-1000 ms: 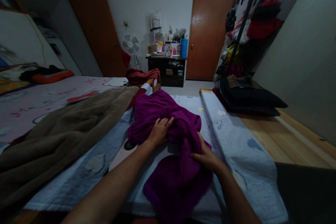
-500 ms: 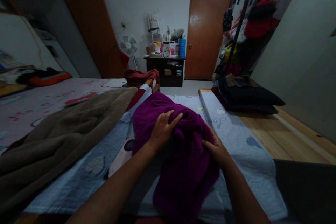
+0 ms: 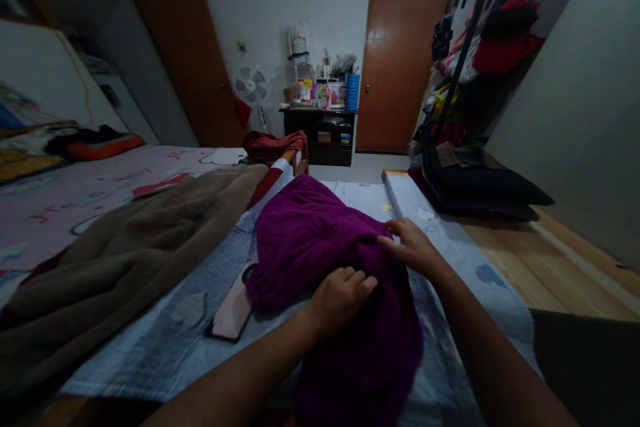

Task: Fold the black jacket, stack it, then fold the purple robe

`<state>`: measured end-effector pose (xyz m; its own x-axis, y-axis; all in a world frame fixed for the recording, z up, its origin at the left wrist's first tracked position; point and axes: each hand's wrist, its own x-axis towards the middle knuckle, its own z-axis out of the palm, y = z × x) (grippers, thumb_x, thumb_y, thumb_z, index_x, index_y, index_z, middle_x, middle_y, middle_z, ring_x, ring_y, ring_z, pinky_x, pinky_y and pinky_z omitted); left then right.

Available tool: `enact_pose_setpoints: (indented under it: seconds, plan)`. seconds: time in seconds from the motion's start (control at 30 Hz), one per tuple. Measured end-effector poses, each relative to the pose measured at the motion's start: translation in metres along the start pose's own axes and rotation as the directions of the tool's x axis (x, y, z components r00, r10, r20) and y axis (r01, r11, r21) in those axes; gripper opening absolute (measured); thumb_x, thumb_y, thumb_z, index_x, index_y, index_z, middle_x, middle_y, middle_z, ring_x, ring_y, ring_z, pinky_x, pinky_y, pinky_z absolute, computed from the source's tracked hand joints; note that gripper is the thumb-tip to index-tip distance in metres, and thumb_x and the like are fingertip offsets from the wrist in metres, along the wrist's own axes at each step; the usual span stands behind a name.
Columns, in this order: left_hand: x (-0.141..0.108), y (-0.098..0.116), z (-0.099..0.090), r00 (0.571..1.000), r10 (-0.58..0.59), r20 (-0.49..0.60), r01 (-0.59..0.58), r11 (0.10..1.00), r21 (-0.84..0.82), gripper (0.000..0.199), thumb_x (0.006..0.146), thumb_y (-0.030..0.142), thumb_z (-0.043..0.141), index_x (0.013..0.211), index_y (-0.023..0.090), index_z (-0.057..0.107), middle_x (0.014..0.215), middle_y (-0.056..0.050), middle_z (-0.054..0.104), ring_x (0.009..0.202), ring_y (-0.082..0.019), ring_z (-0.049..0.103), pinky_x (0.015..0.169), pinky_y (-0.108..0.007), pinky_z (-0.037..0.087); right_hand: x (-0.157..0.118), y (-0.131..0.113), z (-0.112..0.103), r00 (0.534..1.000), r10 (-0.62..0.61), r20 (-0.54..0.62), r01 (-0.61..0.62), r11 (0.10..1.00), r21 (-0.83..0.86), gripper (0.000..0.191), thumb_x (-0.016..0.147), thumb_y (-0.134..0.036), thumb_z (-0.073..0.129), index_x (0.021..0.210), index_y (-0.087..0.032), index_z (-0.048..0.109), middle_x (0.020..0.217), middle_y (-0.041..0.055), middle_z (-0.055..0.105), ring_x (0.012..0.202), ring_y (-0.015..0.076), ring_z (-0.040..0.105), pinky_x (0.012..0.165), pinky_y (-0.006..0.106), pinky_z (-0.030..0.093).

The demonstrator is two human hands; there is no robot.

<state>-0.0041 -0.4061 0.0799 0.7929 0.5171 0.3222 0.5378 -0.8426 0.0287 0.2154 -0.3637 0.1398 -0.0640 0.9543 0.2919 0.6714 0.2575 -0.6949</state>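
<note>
A purple cloth [image 3: 305,233] lies spread and rumpled on the blue-and-white bed sheet [image 3: 185,320], its lower part hanging toward me. My left hand [image 3: 343,297] is closed on the cloth near its middle, fingers curled into the fabric. At the cloth's right edge, my right hand [image 3: 410,245] pinches the fabric between thumb and fingers. A pink phone-like item [image 3: 233,310] with a dark round part lies just left of the cloth, partly under its edge.
A brown blanket [image 3: 150,247] covers the bed at left. Dark folded items [image 3: 480,180] are stacked on the wooden boards [image 3: 500,247] at right. A fan [image 3: 251,85] and dark cabinet [image 3: 320,137] stand at the back.
My left hand has moved down and right across the cloth and closed. My right hand has moved up. The cloth's left part lies flatter, and more of the pink item shows.
</note>
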Motion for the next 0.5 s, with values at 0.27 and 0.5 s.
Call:
enact_pose_setpoints:
  seconds: [0.27,0.5]
  plan:
    - [0.000,0.007,0.019,0.989,-0.132,0.069,0.128,0.990,0.055,0.054,0.092,0.016,0.041,0.144,0.020,0.026,0.096,-0.008,0.061,0.081,-0.022,0.060,0.069,-0.035,0.052,0.055,-0.013,0.057,0.921,-0.210,0.328,0.264,0.956,-0.128,0.027,0.061,-0.011,0.061,0.085,-0.021,0.069,0.098,0.0062,0.066,0.092,0.0227,0.057,0.083,0.033,0.042]
    - [-0.013,-0.001,0.006,0.972,-0.202,0.121,0.202,0.979,0.012,0.024,0.089,0.017,0.047,0.112,0.022,0.052,0.089,-0.005,0.060,0.078,-0.019,0.060,0.067,-0.030,0.050,0.084,0.033,0.027,0.919,0.306,-0.249,-0.197,0.904,0.380,0.015,0.060,-0.020,0.051,0.072,-0.019,0.059,0.060,-0.0035,0.056,0.059,0.0143,0.050,0.057,0.025,0.039]
